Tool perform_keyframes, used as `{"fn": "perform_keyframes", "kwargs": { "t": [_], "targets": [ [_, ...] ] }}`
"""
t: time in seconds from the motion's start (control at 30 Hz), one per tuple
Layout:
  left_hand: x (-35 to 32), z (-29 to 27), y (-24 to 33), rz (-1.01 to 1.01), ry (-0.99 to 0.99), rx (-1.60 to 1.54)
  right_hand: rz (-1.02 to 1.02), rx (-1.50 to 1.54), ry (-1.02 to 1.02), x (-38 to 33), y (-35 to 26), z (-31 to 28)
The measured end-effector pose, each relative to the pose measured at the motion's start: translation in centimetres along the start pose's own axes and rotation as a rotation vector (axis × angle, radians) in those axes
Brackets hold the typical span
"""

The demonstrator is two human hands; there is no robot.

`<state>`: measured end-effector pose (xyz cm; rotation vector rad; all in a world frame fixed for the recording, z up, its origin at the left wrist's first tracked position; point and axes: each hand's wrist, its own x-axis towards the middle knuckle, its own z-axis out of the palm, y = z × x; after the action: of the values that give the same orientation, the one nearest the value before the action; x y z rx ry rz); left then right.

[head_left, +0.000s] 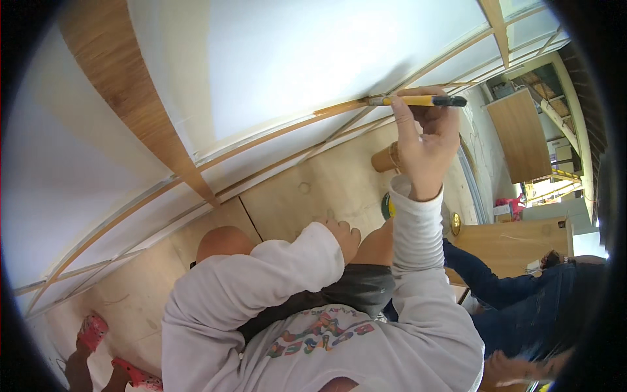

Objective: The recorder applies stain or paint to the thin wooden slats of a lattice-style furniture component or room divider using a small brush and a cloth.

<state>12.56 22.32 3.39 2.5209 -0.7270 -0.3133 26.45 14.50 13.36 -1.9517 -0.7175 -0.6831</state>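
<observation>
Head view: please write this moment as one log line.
right hand: holds brush | tip: at wooden strip | left hand: beside right leg

We are looking down from the wearer's head through one wide fisheye view; we are facing the white panel (281, 59) and the floor (281, 202) below it, sitting close to the panel; we are seeing the wearer's own shirt (326, 346) nearest, opposite the panel.
</observation>
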Motion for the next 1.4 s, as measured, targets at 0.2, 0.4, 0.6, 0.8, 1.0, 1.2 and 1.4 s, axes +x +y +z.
{"fn": "perform_keyframes", "kwargs": {
  "t": [0.2, 0.4, 0.6, 0.8, 1.0, 1.2, 1.4],
  "targets": [
    [0.1, -1.2, 0.0, -0.01, -0.073, 0.028, -0.234, 0.0, -0.044, -1.6, -2.1, 1.5],
    [0.8, 1.3, 0.3, -0.104, 0.047, -0.003, -0.348, 0.248, -0.137, -2.8, -5.1, 3.8],
    [0.0, -0.9, 0.3, 0.006, -0.052, 0.032, 0.141, 0.557, -0.182, -1.8, -4.8, 3.0],
    [-0.5, -2.0, 0.3, 0.017, -0.132, 0.074, -0.166, 0.034, -0.029, -1.2, -3.3, 1.7],
    [-1.5, -2.8, -0.1, 0.033, -0.135, 0.088, -0.4, -0.129, -0.228, -2.9, -6.9, 3.0],
    [-0.7, -1.5, 0.1, 0.115, -0.092, 0.021, -0.379, 0.172, -0.207, -3.0, -7.4, 3.1],
    [-0.8, -1.3, 0.0, -0.033, -0.161, 0.046, 0.131, 0.499, -0.146, -4.1, -2.1, -1.4]
  ]
}}
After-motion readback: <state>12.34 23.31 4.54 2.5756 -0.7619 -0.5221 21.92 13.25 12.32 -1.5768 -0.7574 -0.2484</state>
